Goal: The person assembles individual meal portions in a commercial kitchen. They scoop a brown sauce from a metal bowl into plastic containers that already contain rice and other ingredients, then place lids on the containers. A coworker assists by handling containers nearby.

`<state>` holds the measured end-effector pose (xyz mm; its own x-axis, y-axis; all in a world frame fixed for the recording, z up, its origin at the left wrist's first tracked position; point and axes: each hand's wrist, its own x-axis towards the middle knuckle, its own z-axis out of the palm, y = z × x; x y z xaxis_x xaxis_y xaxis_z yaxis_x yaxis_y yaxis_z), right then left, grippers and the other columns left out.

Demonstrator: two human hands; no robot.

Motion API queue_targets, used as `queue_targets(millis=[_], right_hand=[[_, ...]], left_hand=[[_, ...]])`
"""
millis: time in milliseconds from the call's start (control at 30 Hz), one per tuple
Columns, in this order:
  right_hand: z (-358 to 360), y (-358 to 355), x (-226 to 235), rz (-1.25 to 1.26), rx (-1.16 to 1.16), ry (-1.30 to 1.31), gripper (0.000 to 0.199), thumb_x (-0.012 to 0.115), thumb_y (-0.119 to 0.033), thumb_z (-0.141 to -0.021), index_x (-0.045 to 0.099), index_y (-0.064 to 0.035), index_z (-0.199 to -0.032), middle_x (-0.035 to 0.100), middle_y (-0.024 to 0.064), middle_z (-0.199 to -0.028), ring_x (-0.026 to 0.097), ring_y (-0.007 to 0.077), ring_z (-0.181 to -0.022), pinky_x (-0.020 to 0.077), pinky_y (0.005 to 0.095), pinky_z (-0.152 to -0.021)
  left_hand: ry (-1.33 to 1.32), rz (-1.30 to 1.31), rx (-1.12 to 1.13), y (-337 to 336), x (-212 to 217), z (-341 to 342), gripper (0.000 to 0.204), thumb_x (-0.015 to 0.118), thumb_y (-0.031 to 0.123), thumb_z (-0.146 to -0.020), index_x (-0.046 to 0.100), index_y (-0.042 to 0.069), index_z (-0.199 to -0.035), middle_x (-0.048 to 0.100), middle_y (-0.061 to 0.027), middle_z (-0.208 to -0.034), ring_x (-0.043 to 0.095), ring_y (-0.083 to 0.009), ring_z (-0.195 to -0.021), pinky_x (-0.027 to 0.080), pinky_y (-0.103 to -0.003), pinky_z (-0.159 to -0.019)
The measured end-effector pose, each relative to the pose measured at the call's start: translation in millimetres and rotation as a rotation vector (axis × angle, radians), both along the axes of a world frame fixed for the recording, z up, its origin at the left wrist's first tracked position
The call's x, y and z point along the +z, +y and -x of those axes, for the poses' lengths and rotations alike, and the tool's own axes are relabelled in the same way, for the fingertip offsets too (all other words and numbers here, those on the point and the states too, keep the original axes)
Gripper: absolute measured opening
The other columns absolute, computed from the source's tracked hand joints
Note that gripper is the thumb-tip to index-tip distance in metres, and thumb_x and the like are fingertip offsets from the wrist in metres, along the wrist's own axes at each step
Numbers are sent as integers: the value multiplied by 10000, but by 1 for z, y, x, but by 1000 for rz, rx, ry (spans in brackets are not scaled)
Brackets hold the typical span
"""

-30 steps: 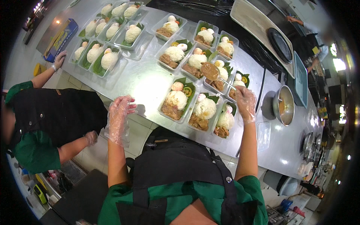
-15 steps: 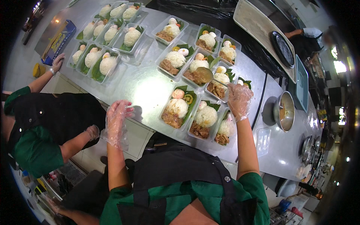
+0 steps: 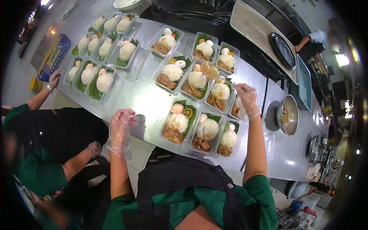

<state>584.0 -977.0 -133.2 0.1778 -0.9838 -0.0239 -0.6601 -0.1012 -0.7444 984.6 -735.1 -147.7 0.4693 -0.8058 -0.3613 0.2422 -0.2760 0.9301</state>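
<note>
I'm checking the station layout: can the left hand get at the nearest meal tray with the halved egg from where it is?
Probably yes. The gloved left hand hovers at the steel counter edge, empty, and only bare counter lies between it and that meal tray.

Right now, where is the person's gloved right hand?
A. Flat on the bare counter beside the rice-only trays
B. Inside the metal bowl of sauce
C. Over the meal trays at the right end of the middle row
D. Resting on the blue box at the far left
C. The right hand is over the meal trays at the right end of the middle row, apart from the metal bowl; the left hand is at the counter's near edge.
</note>
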Motion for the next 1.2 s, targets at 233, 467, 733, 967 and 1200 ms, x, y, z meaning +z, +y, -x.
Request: queue_targets(millis=[233,467,733,967,1200], right_hand=[[-66,-71,14,560,20,864,193,567,-190,-787,669,-75,-904,664,102,-820,624,270,-806,444,443,-710],[-75,-70,21,1014,242,885,190,565,-104,-723,605,-123,-908,616,25,-877,547,208,-889,355,418,-786],[-45,-73,9,593,-134,525,153,561,-185,-773,674,-122,-855,660,112,-799,615,296,-757,434,438,-654],[42,13,42,-42,-181,-460,266,593,-236,-846,656,-12,-974,524,-42,-754,442,67,-699,357,217,-626],[242,86,64,77,-357,-8,230,555,-187,-814,562,-14,-965,503,20,-731,468,124,-708,378,260,-664]], left_hand=[[9,-9,45,-4,4,2,271,564,245,-908,592,-16,-974,620,-97,-904,628,-162,-755,518,-267,-644],[-16,-17,102,13,-4,-8,295,558,269,-917,569,-13,-999,617,-111,-925,634,-184,-765,527,-284,-644],[-31,24,25,4,9,14,296,564,263,-914,574,-20,-1001,624,-107,-922,636,-179,-759,524,-279,-648],[-73,0,50,22,9,26,324,573,298,-903,564,-14,-990,622,-113,-927,634,-188,-754,522,-284,-651],[-106,40,-44,-3,12,73,333,584,304,-890,561,-4,-1014,621,-112,-946,633,-187,-776,528,-291,-668]])
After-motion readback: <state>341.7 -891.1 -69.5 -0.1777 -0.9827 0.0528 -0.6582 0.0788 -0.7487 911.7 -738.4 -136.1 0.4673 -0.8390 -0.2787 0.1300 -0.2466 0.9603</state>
